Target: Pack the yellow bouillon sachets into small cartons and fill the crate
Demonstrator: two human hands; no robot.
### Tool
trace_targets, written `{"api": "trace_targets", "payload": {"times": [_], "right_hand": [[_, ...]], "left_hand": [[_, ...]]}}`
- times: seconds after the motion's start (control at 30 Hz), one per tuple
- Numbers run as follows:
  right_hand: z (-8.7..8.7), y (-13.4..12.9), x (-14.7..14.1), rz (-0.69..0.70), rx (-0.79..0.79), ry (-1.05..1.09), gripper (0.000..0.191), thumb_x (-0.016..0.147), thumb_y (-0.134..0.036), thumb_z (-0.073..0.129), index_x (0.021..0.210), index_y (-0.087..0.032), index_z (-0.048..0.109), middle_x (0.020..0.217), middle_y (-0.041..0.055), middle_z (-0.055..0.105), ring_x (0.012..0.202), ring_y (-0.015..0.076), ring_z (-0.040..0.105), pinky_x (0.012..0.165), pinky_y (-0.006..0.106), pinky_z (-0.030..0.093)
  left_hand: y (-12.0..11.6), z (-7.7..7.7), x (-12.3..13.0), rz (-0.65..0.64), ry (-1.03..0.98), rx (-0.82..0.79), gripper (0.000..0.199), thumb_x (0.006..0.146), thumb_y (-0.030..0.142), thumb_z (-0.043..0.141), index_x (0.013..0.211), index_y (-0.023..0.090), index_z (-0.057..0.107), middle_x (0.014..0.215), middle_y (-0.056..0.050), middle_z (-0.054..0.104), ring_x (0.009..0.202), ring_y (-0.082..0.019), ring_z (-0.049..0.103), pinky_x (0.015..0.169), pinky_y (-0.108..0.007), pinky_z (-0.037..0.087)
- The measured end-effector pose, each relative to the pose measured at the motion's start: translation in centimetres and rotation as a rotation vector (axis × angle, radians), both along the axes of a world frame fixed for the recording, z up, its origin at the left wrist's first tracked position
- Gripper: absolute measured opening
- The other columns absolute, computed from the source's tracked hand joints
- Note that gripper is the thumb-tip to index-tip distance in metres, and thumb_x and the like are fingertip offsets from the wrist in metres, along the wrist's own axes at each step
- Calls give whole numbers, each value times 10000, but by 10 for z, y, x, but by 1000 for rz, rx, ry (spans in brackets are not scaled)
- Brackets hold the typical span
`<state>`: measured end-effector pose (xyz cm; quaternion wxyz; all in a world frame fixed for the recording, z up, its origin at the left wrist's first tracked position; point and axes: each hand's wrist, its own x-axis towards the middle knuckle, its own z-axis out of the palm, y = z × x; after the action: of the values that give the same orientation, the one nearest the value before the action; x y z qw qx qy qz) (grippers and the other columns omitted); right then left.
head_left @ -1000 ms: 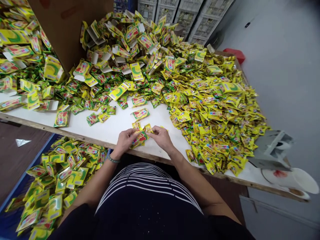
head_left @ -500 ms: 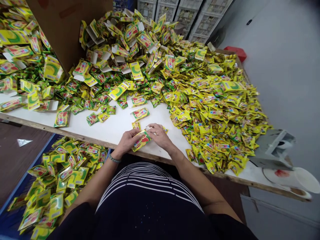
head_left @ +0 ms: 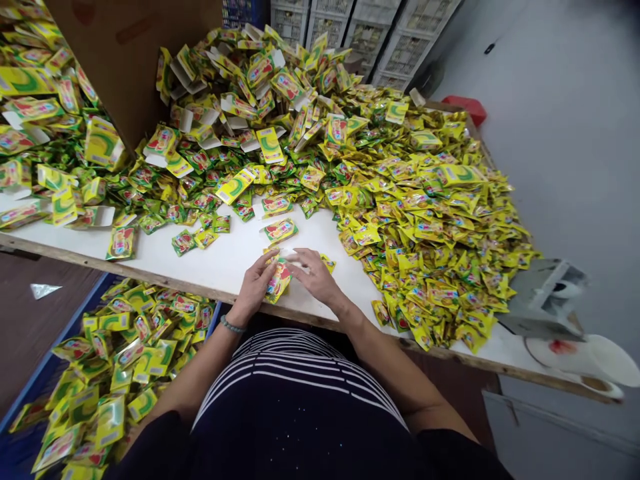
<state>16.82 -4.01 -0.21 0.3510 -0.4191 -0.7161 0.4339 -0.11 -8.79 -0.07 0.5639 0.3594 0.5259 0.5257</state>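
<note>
A small yellow and green carton (head_left: 280,281) with a red fruit print is held just above the table's front edge, tilted, its white flap at the far end. My left hand (head_left: 255,283) is closed on its left side, thumb on the printed face. At the carton's upper right, the thumb and fingers of my right hand (head_left: 316,277) pinch near the flap; what lies under the fingertips is partly hidden. Just beyond my hands lies another carton (head_left: 280,231) of the same print. A yellow sachet (head_left: 328,263) shows behind my right hand.
Heaped sachets (head_left: 425,227) cover the table's right side, with open cartons (head_left: 260,73) piled at the back. A brown cardboard panel (head_left: 135,60) stands at left. Below, a blue crate (head_left: 37,380) holds filled-looking cartons. A grey metal device (head_left: 545,300) sits at right.
The carton has turned more upright in my hands and shifted slightly left. My right hand's fingers have moved left along its far end and straightened somewhat.
</note>
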Motion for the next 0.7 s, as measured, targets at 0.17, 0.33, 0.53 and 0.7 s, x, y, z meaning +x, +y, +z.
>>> {"api": "trace_targets", "payload": {"times": [0.17, 0.33, 0.53, 0.7], "right_hand": [[-2, -14, -9, -79, -162, 290, 432, 841, -510, 676, 1179, -239, 665, 1009, 48, 696, 892, 193, 650, 858, 341, 542], [7, -20, -9, -2, -142, 186, 302, 896, -494, 577, 909, -217, 696, 845, 33, 672, 798, 180, 622, 778, 307, 531], [14, -14, -2, 17, -227, 117, 527, 879, -405, 598, 1385, -260, 573, 957, 19, 750, 730, 173, 665, 810, 348, 565], [20, -16, 0, 106, -140, 166, 381, 935, -427, 546, 1239, -266, 710, 1301, 19, 683, 1215, 228, 627, 1102, 402, 462]], "left_hand": [[0, -1, 1, 55, -83, 30, 679, 773, 537, 736, 1337, 205, 553, 920, -27, 717, 730, -141, 646, 679, -251, 522], [-6, 1, 1, -35, -137, -26, 671, 695, 461, 829, 1257, 231, 543, 931, -7, 707, 714, -138, 665, 685, -261, 548], [-7, 2, 2, -41, -213, -36, 587, 697, 431, 836, 1157, 209, 547, 828, 9, 707, 654, -125, 660, 644, -240, 535], [-8, 1, 3, 24, -177, -22, 593, 685, 463, 836, 1107, 228, 492, 693, 42, 684, 584, -123, 636, 596, -229, 499]]}}
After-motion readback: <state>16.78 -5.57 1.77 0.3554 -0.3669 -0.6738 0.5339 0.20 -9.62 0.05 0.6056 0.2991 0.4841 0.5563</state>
